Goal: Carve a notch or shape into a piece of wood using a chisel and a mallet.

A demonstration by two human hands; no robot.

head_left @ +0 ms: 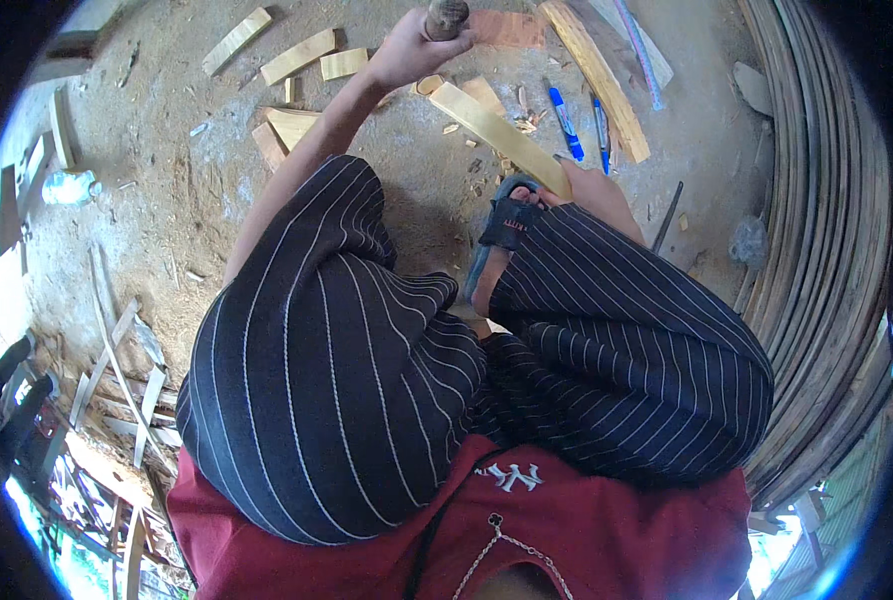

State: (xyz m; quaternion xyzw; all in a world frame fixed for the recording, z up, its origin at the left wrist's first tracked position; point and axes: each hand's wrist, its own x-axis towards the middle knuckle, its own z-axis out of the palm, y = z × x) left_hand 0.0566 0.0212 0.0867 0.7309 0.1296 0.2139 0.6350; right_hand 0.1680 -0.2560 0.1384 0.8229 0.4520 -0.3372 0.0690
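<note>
From where I stand, the pale wood strip (501, 130) slants just above the centre of the frame, its lower end in the right hand's (594, 190) closed grip beside the sandal (501, 225), presumably to steady it. At the top centre, the left hand (416, 50) is wrapped round a stubby wooden handle (446, 18). Blue markers (564, 122) lie upper right, probably for easy reach; offcuts (299, 56) scatter upper left.

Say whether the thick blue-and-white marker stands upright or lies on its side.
On its side: the marker lies along the floor, its barrel seen from end to end.
</note>
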